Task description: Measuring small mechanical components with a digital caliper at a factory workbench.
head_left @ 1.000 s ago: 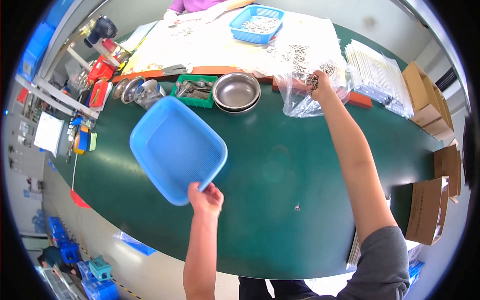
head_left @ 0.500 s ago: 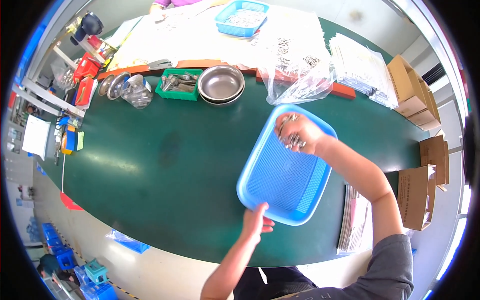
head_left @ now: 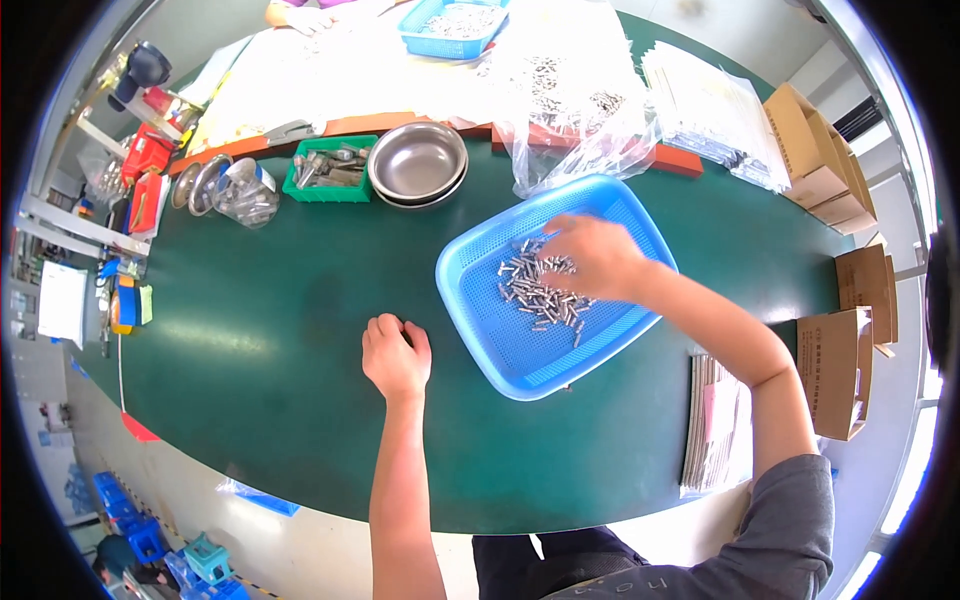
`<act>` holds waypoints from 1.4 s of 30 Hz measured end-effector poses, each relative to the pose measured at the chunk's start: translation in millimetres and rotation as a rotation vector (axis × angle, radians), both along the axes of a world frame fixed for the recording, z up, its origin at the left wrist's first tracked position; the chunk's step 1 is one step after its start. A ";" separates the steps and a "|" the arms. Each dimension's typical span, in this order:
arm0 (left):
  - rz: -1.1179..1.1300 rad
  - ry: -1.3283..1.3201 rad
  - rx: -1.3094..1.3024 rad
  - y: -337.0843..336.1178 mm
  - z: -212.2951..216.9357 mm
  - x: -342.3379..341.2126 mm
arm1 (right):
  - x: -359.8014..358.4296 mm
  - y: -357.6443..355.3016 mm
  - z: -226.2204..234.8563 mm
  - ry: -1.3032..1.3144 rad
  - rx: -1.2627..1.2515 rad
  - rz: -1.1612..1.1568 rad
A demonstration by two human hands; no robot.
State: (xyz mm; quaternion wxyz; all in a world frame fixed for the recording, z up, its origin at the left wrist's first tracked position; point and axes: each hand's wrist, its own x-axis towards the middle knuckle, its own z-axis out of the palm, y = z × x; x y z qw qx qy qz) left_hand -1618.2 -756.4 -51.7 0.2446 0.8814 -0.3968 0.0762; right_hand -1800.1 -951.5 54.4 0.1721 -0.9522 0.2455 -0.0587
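The blue basket (head_left: 505,350) rests on the green table (head_left: 250,400), with a loose heap of small metal pieces (head_left: 520,285) spread across the middle of its floor; the right hand (head_left: 590,258) is above that heap inside the basket, fingers bent and blurred, and I cannot tell whether any pieces are in its grasp; the left hand (head_left: 397,357) is left of the basket and apart from it, loosely curled, its palm hidden, so I cannot tell whether it holds anything; judging by the heap, one batch seems to be in the basket, while more small pieces (head_left: 605,105) lie beyond it on the white sheet (head_left: 340,75), near a clear plastic bag (head_left: 590,165) just past its far rim; beyond the basket to the left are steel bowls (head_left: 415,165) and a green tray (head_left: 330,194) of metal parts; farther beyond stand a second blue basket (head_left: 440,46) and a co-worker's hand (head_left: 312,20); cardboard boxes (head_left: 835,370) stand well to its right; blue stools (head_left: 148,540) stand on the pale floor (head_left: 200,475), far off to its lower left.
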 end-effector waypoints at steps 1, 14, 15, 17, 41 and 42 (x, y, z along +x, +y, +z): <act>0.032 -0.028 -0.021 -1.0 -1.3 -1.1 | 4.0 -8.1 8.8 -0.006 -0.006 0.004; 0.025 -0.060 0.096 -4.5 0.4 2.5 | 157.5 -76.1 -16.1 0.178 0.155 -0.543; 0.016 -0.113 0.046 -3.7 0.1 3.4 | 163.7 -77.8 -19.2 0.177 0.190 -0.523; 0.005 -0.052 0.101 -4.2 -0.4 3.2 | 169.8 -79.8 -18.2 0.228 0.109 -0.489; 0.010 -0.094 0.087 -5.1 3.5 7.6 | 76.0 -243.3 1.7 -0.089 -0.070 -1.017; -0.003 -0.081 0.085 -5.2 2.5 8.5 | 85.0 -248.9 -6.1 -0.077 -0.026 -0.986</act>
